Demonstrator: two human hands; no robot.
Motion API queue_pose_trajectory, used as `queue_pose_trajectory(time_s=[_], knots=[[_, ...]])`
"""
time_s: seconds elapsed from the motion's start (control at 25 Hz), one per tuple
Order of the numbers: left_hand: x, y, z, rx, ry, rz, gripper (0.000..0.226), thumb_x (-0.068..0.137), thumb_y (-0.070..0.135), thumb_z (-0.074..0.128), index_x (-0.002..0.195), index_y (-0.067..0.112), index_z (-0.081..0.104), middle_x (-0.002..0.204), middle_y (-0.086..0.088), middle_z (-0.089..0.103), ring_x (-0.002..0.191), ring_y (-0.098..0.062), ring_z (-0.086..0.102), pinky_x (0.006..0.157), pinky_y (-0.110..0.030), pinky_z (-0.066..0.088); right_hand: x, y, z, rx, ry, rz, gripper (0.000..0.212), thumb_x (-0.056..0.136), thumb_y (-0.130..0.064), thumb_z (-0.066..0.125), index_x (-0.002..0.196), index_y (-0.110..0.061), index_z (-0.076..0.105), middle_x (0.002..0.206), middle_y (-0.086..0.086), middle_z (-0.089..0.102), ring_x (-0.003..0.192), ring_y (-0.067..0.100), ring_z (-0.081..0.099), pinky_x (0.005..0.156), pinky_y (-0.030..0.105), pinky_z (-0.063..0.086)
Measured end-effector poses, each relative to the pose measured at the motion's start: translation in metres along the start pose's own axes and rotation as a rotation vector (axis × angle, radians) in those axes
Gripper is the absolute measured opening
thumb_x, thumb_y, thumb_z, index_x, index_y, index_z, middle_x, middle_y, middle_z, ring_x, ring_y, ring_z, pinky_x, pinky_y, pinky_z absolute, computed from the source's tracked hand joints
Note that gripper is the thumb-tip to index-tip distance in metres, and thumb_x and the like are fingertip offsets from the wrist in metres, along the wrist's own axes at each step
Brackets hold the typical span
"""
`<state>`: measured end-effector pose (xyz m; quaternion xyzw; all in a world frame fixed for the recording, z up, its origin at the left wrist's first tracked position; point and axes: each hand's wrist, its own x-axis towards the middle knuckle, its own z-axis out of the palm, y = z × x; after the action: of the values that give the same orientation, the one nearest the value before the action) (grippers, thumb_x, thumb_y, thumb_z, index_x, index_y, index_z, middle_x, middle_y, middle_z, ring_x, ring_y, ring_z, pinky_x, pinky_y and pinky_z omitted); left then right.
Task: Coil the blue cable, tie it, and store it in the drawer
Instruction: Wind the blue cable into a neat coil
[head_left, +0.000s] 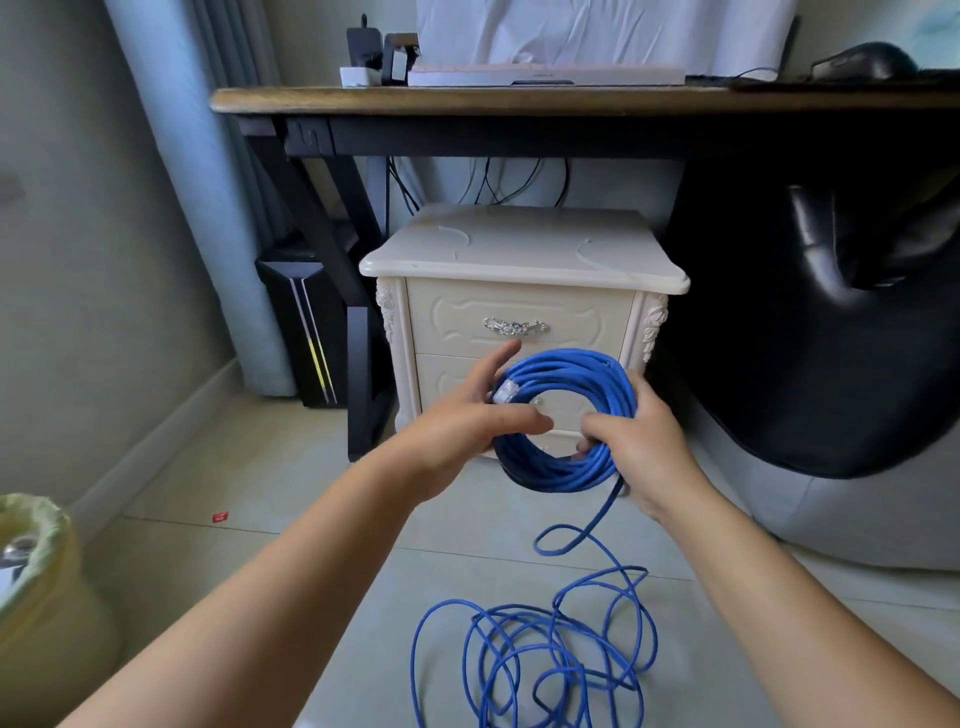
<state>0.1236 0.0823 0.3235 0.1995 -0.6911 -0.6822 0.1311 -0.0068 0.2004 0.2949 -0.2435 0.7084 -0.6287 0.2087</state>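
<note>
The right hand (641, 441) curls round the part-coiled blue plastic cable (571, 370), held up before the cream carved nightstand (519, 249). The left hand (467, 423), fingers spread, touches the coil's left side. Loose loops lie on the floor.

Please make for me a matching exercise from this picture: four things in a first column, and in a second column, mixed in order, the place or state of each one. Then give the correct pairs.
Column one
1. coiled part of the blue cable
2. loose part of the blue cable
3. top drawer
4. computer mouse

Column two
A. on the desk
B. closed
C. tangled on the floor
D. gripped by the right hand, with the left hand touching it

Pairs: 1-D, 2-C, 3-B, 4-A
</note>
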Motion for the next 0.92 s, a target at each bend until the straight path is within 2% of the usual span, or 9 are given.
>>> queue_pose_trajectory(time_s=[0.16, 0.2, 0.28, 0.36, 0.4, 0.52, 0.68, 0.8, 0.92], knots=[[0.004, 0.020, 0.017, 0.780, 0.012, 0.123, 0.096, 0.070, 0.014, 0.075, 0.149, 0.039, 0.027, 0.136, 0.004, 0.048, 0.114, -0.017, 0.057, 0.098, -0.035, 0.050, -0.011, -0.013, -0.005, -0.304, -0.183, -0.158, 0.048, 0.078, 0.002, 0.059, 0.109, -0.035, 0.058, 0.088, -0.008, 0.066, 0.074, 0.013, 0.061, 0.061, 0.024, 0.045], [0.005, 0.021, 0.021, 0.909, 0.044, 0.164, 0.091, 0.072, 0.013, 0.074, 0.148, 0.037, 0.029, 0.131, 0.003, 0.052, 0.110, -0.017, 0.058, 0.094, -0.032, 0.051, -0.013, -0.017, -0.005, -0.323, -0.197, -0.186, 0.049, 0.078, 0.001, 0.059, 0.109, -0.036, 0.058, 0.090, -0.008, 0.066, 0.077, 0.012, 0.061, 0.061, 0.023, 0.045], [0.003, 0.021, 0.025, 0.964, 0.189, 0.237, 0.065, 0.079, 0.013, 0.069, 0.136, 0.030, 0.045, 0.107, 0.005, 0.064, 0.093, -0.015, 0.061, 0.079, -0.026, 0.050, -0.019, -0.023, -0.002, -0.359, -0.185, -0.238, 0.048, 0.077, 0.000, 0.060, 0.107, -0.037, 0.058, 0.092, -0.006, 0.067, 0.080, 0.013, 0.061, 0.064, 0.022, 0.045], [-0.001, 0.016, 0.026, 0.879, 0.335, 0.299, 0.033, 0.083, 0.012, 0.061, 0.113, 0.025, 0.057, 0.084, 0.008, 0.064, 0.075, -0.013, 0.060, 0.063, -0.023, 0.045, -0.026, -0.027, 0.002, -0.371, -0.158, -0.282, 0.047, 0.076, -0.003, 0.061, 0.110, -0.036, 0.060, 0.094, -0.005, 0.067, 0.083, 0.014, 0.061, 0.068, 0.025, 0.047], [-0.004, 0.013, 0.026, 0.823, 0.373, 0.320, 0.027, 0.083, 0.011, 0.059, 0.106, 0.025, 0.059, 0.079, 0.008, 0.064, 0.071, -0.011, 0.060, 0.059, -0.023, 0.043, -0.031, -0.028, 0.005, -0.359, -0.133, -0.287, 0.047, 0.076, -0.005, 0.063, 0.112, -0.036, 0.059, 0.095, -0.006, 0.066, 0.085, 0.014, 0.061, 0.071, 0.027, 0.048], [-0.013, 0.002, 0.021, 0.602, 0.409, 0.302, 0.024, 0.083, 0.010, 0.061, 0.099, 0.028, 0.061, 0.074, 0.009, 0.066, 0.066, -0.008, 0.060, 0.060, -0.025, 0.046, -0.045, -0.028, 0.008, -0.339, -0.075, -0.212, 0.052, 0.076, -0.015, 0.070, 0.120, -0.037, 0.051, 0.097, -0.010, 0.063, 0.087, 0.012, 0.061, 0.073, 0.026, 0.048], [-0.013, -0.012, 0.012, -0.014, 0.483, 0.163, 0.018, 0.085, 0.005, 0.063, 0.089, 0.022, 0.062, 0.065, 0.002, 0.059, 0.061, -0.017, 0.054, 0.064, -0.034, 0.049, -0.055, -0.020, 0.013, -0.254, -0.067, -0.040, 0.053, 0.076, -0.030, 0.075, 0.121, -0.043, 0.048, 0.098, -0.012, 0.063, 0.091, 0.013, 0.062, 0.077, 0.029, 0.051], [-0.009, -0.020, 0.014, -0.362, 0.535, 0.031, 0.013, 0.088, 0.005, 0.061, 0.092, 0.018, 0.059, 0.068, -0.003, 0.057, 0.061, -0.018, 0.053, 0.060, -0.033, 0.045, -0.057, -0.015, 0.027, -0.076, -0.027, 0.018, 0.065, 0.078, -0.024, 0.078, 0.126, -0.048, 0.040, 0.106, -0.011, 0.062, 0.092, 0.005, 0.064, 0.078, 0.029, 0.058], [-0.002, -0.033, 0.019, -0.513, 0.537, -0.071, 0.010, 0.091, 0.011, 0.059, 0.097, 0.018, 0.056, 0.068, -0.005, 0.056, 0.055, -0.019, 0.053, 0.045, -0.025, 0.037, -0.050, -0.001, 0.041, 0.143, 0.044, 0.089, 0.067, 0.076, -0.015, 0.079, 0.128, -0.041, 0.045, 0.106, -0.001, 0.066, 0.088, 0.009, 0.069, 0.076, 0.031, 0.059]])
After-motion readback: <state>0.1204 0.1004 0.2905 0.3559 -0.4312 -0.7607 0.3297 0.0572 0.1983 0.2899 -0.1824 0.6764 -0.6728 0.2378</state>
